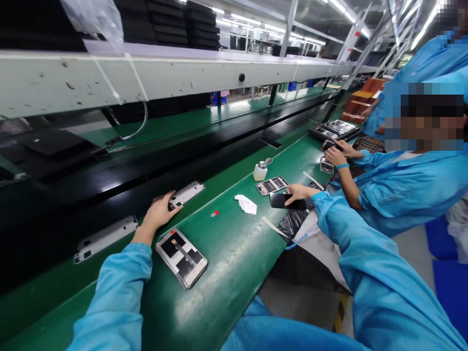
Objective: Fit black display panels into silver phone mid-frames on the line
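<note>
- Two bare hands out over a green bench.
- Just behind the left wrist: an opened phone body, flat, innards up.
- Left hand: spread loose, fingertips touching the near end of a white phone frame on the black belt.
- Likely light, stiff, thin; best pinched by its long edges.
- Right hand: closed on a dark screen panel; probably slick, fragile glass, so edge holds only.
- Beyond its fingertips, a white cloth.
</note>
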Demonstrator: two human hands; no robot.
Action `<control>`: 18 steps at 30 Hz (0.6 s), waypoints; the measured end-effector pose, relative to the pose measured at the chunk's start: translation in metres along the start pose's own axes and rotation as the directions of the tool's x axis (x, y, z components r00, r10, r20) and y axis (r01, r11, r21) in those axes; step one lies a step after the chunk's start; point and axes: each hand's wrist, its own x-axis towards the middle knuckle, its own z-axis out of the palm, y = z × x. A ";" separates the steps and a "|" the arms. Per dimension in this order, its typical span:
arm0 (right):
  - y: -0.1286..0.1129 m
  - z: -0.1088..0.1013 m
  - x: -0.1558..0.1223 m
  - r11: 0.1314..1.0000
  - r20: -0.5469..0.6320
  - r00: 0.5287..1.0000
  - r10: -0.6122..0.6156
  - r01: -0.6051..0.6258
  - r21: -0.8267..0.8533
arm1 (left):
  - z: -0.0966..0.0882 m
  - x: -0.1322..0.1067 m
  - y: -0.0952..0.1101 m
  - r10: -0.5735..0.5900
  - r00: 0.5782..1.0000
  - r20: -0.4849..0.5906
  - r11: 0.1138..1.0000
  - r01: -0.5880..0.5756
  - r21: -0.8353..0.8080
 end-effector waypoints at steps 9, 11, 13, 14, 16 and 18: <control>-0.019 -0.006 -0.026 0.987 0.022 0.997 -0.072 0.068 0.146 | -0.025 -0.002 0.006 -0.094 0.855 -0.511 0.797 -0.243 -0.552; -0.025 -0.008 -0.035 0.983 -0.036 0.992 -0.120 0.124 0.138 | -0.035 -0.011 0.010 -0.175 0.827 -0.535 0.690 -0.285 -0.666; -0.034 -0.009 -0.045 0.971 -0.116 0.975 -0.187 0.201 0.126 | -0.045 -0.022 0.014 -0.254 0.819 -0.514 0.577 -0.298 -0.760; -0.040 -0.008 -0.052 0.962 -0.161 0.961 -0.225 0.245 0.121 | -0.051 -0.030 0.016 -0.284 0.826 -0.488 0.523 -0.293 -0.800; -0.056 -0.005 -0.065 0.936 -0.256 0.920 -0.298 0.335 0.112 | -0.062 -0.049 0.020 -0.319 0.853 -0.413 0.425 -0.261 -0.867; -0.081 0.000 -0.077 0.901 -0.345 0.865 -0.364 0.421 0.104 | -0.071 -0.074 0.029 -0.321 0.887 -0.330 0.348 -0.214 -0.913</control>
